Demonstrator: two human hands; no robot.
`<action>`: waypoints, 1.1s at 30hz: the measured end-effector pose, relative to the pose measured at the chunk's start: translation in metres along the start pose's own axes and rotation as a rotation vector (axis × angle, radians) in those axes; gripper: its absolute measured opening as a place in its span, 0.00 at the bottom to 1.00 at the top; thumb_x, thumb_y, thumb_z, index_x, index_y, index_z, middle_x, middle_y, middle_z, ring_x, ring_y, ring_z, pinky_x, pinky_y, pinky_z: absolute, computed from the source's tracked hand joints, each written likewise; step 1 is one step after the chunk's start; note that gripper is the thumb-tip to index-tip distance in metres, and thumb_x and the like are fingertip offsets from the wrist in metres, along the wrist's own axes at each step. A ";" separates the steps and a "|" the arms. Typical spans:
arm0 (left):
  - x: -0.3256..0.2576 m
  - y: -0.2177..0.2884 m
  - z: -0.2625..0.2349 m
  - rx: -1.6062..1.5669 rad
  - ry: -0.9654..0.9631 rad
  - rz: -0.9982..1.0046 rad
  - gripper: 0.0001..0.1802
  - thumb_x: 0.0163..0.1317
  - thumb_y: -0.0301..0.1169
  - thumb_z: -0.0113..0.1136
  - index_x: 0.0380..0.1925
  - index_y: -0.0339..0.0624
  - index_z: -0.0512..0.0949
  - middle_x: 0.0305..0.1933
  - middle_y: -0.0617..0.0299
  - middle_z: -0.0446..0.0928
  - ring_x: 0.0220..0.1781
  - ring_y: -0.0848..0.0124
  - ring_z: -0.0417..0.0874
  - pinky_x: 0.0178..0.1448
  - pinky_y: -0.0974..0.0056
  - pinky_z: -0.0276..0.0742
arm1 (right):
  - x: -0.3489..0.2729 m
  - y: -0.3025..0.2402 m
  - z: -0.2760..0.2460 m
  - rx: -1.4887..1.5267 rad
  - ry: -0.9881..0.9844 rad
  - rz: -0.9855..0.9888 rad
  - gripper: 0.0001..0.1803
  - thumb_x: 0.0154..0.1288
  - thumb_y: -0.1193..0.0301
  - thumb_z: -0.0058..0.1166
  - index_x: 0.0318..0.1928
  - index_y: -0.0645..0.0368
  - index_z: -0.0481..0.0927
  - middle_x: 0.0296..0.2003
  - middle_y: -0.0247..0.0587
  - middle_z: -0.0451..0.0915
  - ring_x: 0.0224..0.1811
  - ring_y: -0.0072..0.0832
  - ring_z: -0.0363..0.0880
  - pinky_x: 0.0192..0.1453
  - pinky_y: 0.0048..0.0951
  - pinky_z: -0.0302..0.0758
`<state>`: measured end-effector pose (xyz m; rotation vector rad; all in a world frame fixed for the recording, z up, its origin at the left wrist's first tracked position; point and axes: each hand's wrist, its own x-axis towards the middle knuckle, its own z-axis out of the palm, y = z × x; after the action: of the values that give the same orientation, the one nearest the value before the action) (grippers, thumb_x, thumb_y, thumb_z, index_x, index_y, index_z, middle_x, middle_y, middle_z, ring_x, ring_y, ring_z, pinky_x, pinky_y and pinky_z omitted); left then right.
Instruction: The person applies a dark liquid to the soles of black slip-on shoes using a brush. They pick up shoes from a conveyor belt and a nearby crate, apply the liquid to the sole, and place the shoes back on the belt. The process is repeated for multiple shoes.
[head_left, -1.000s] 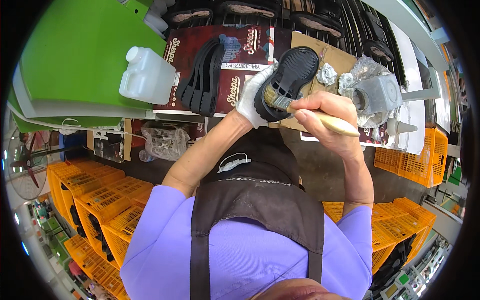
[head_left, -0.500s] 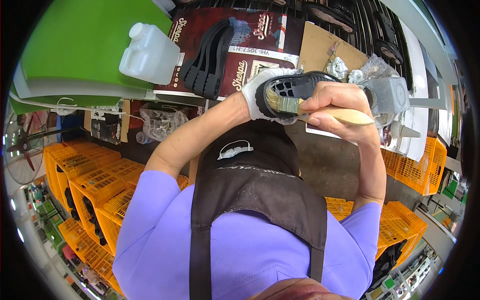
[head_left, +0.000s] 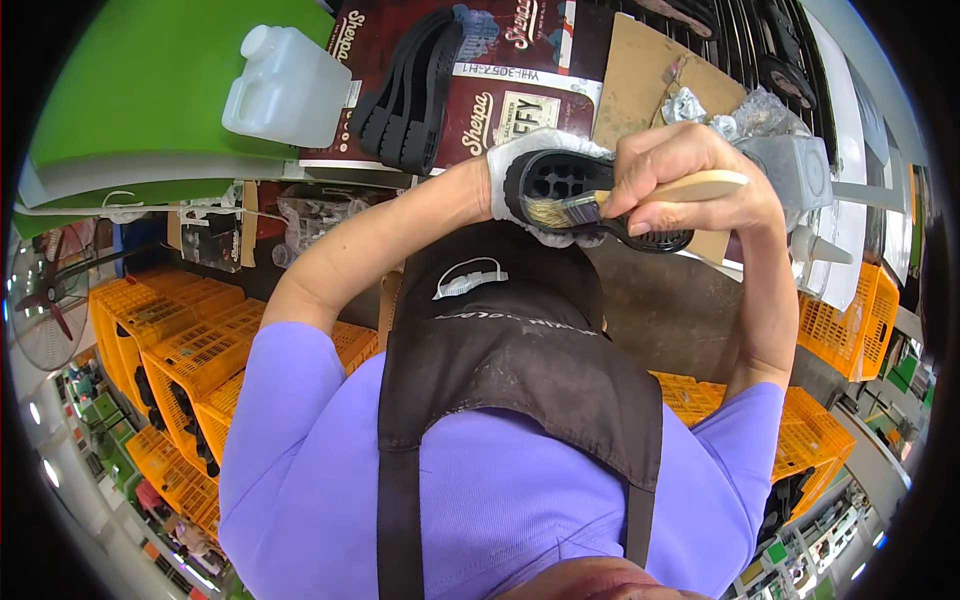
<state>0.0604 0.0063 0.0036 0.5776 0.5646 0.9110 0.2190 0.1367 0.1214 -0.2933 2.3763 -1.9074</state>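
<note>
Just above the centre of the frame, the left hand point(head_left: 502, 185), in a white glove, cups the heel end of a black shoe sole point(head_left: 568, 168), its gridded inner face turned up and its toe pointing to the lower right. From the right side of the frame, the bare right hand point(head_left: 695, 170) pinches a flat brush point(head_left: 712, 185) by its pale wooden handle, fingers closed around it, the bristles lying on the sole's inner face near its lower rim. In the upper left, more black soles point(head_left: 402, 120) stand bunched on maroon printed cardboard point(head_left: 528, 95), with a translucent white jug point(head_left: 290, 95) just beside them. Towards the upper right, crumpled paper point(head_left: 683, 106) lies on brown cardboard point(head_left: 625, 85), near a clear plastic container point(head_left: 792, 168) and a white nozzle point(head_left: 825, 248). Orange crates point(head_left: 205, 365) fill the left of the frame.
</note>
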 end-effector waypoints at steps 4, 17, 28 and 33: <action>-0.004 -0.001 0.001 0.142 -0.068 0.032 0.13 0.67 0.26 0.44 0.47 0.31 0.73 0.43 0.53 0.78 0.42 0.67 0.82 0.47 0.63 0.82 | -0.001 0.003 -0.005 0.004 -0.081 0.068 0.09 0.54 0.75 0.62 0.37 0.65 0.83 0.30 0.41 0.81 0.35 0.27 0.77 0.39 0.26 0.71; -0.010 0.012 0.006 -0.631 -0.155 -0.180 0.31 0.67 0.50 0.37 0.49 0.29 0.71 0.38 0.32 0.75 0.31 0.53 0.82 0.29 0.55 0.82 | -0.060 0.001 -0.015 -0.386 0.098 0.220 0.10 0.51 0.76 0.62 0.36 0.63 0.83 0.26 0.41 0.78 0.30 0.34 0.75 0.35 0.30 0.70; -0.008 0.006 0.025 -0.566 0.027 0.111 0.35 0.67 0.56 0.34 0.56 0.33 0.66 0.41 0.37 0.75 0.32 0.52 0.82 0.28 0.56 0.83 | -0.049 0.012 0.043 -0.926 0.576 0.121 0.14 0.50 0.78 0.57 0.41 0.58 0.80 0.30 0.40 0.72 0.34 0.36 0.75 0.36 0.32 0.72; -0.012 0.014 0.036 -0.703 0.346 0.163 0.36 0.67 0.56 0.33 0.56 0.34 0.67 0.43 0.38 0.75 0.34 0.53 0.82 0.27 0.57 0.83 | -0.042 0.003 0.058 -0.611 0.372 -0.041 0.16 0.51 0.77 0.58 0.43 0.55 0.81 0.31 0.38 0.72 0.33 0.35 0.74 0.35 0.31 0.72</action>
<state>0.0708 -0.0050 0.0405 -0.1777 0.4648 1.2917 0.2698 0.0899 0.1029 -0.0132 3.1835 -1.2813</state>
